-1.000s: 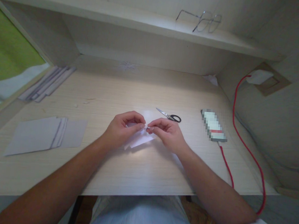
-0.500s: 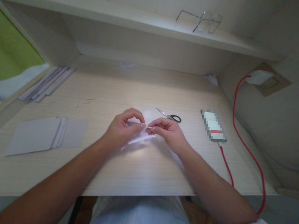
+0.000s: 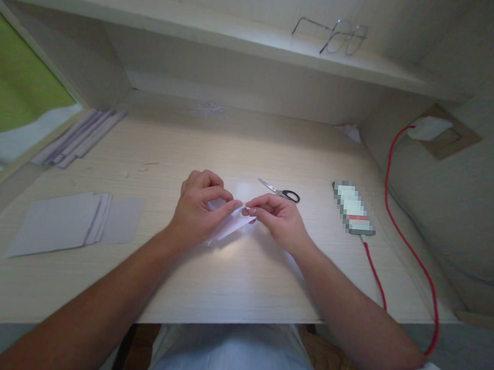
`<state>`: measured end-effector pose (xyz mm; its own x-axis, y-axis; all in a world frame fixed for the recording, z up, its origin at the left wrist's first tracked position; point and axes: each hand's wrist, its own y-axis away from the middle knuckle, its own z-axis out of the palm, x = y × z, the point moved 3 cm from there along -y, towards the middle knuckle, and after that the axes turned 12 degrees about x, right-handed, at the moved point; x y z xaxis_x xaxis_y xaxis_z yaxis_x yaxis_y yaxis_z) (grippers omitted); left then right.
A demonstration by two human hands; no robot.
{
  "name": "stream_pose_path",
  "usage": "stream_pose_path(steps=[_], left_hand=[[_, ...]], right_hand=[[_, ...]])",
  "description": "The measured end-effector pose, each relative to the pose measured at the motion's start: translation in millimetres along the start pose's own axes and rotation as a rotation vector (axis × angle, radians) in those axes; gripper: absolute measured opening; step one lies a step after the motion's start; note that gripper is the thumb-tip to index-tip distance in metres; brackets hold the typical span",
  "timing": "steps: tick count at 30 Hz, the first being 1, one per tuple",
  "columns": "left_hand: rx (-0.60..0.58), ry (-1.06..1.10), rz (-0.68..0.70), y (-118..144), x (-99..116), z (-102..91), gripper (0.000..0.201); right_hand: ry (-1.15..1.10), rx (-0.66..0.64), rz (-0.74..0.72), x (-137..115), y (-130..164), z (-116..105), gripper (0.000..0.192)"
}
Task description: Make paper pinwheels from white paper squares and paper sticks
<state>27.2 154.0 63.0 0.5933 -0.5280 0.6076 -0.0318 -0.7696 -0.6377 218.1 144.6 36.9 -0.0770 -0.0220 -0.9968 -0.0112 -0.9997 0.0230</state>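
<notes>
White, thin, creased paper sheet in the fingertips at centre frame: pinching near its upper right edge, thumb to forefinger, with the bare left hand and the bare right hand, tips nearly meeting. Extending below and between both pinches, slanting toward lower left. Apparently busy with fine folding or twisting, details hidden by fingers; seemingly calling for a steady left hold and small right-hand adjustments. Just above, right of centre: silver-bladed scissors with black handles. At left: pale, flat paper sheets.

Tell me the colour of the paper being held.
The paper looks white, faintly violet; the head view shows it best.
</notes>
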Motion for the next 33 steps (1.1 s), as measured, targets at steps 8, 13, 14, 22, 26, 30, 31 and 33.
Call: stream_pose_path(steps=[8, 13, 14, 22, 26, 30, 31, 33], left_hand=[[-0.084, -0.019, 0.062, 2.0, -1.0, 3.0, 0.011], [-0.114, -0.029, 0.078, 2.7, 0.1, 2.8, 0.009], [-0.116, -0.033, 0.08, 2.9, 0.4, 2.8, 0.01], [-0.154, -0.055, 0.115, 4.5, 1.0, 5.5, 0.009], [-0.163, -0.049, 0.149, 5.2, 1.0, 5.3, 0.012], [-0.17, -0.061, 0.167, 5.4, 1.6, 5.1, 0.012], [-0.162, -0.069, 0.162, 5.4, 1.4, 5.0, 0.01], [-0.137, -0.086, 0.146, 5.0, 0.6, 5.0, 0.006]], right_hand=[[0.059, 0.02, -0.01, 2.5, -0.6, -1.0, 0.011], [0.094, 0.034, -0.017, 2.2, -0.1, -0.7, 0.01], [0.102, 0.033, -0.021, 2.4, 0.3, -0.8, 0.01], [0.26, 0.038, -0.149, -0.7, 6.7, 0.2, 0.013], [0.279, 0.025, -0.196, -1.6, 7.7, 0.3, 0.017], [0.309, 0.004, -0.212, -2.0, 8.0, 0.5, 0.02], [0.315, -0.004, -0.214, -2.3, 8.3, 0.9, 0.019], [0.322, -0.014, -0.219, -3.3, 8.8, 1.7, 0.017]])
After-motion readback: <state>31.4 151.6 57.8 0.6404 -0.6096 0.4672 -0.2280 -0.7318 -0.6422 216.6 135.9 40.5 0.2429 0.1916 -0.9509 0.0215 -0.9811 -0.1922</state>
